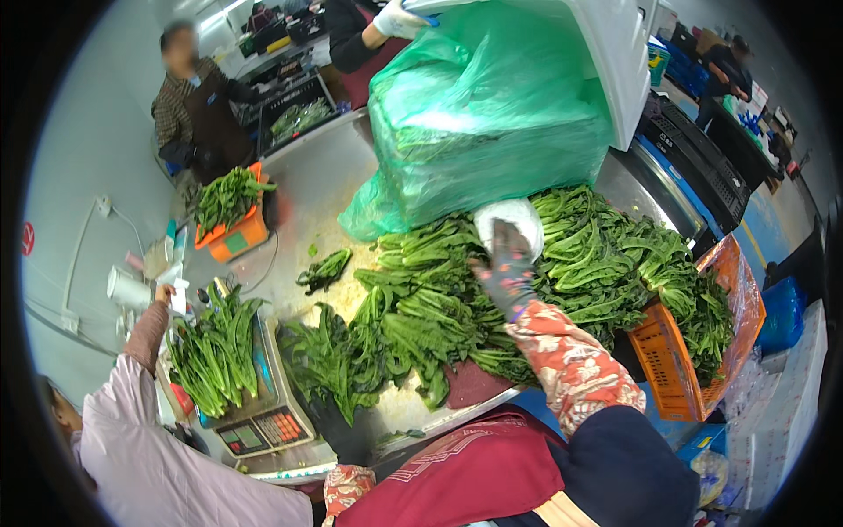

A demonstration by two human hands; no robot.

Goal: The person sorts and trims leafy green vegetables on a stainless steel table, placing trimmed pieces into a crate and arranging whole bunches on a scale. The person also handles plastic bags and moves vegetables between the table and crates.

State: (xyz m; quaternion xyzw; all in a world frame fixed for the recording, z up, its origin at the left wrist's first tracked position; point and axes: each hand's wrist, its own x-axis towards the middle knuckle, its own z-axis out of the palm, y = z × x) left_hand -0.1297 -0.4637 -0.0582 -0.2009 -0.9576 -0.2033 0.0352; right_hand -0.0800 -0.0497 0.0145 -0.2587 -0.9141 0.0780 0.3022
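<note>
My right hand (506,270), in a dark patterned glove, reaches over leafy green vegetables (431,329) piled on the metal table. Its blurred fingers overlap a white rounded bundle (527,221), the thumb spread to the side; whether they touch it is unclear. My left hand (334,421), in a black glove, is at the table's front edge, right of the weighing scale (267,431). Leaves of a green bunch (326,369) partly cover its fingers, so its grip is hidden. Another bunch of greens (217,359) lies on the scale.
A green plastic liner (487,145) bulges from a tipped white foam box (612,72), held by a co-worker's gloved hand (398,20). An orange crate (665,365) with greens stands right. Another person (158,448) is close left. An orange scale (237,240) sits farther back.
</note>
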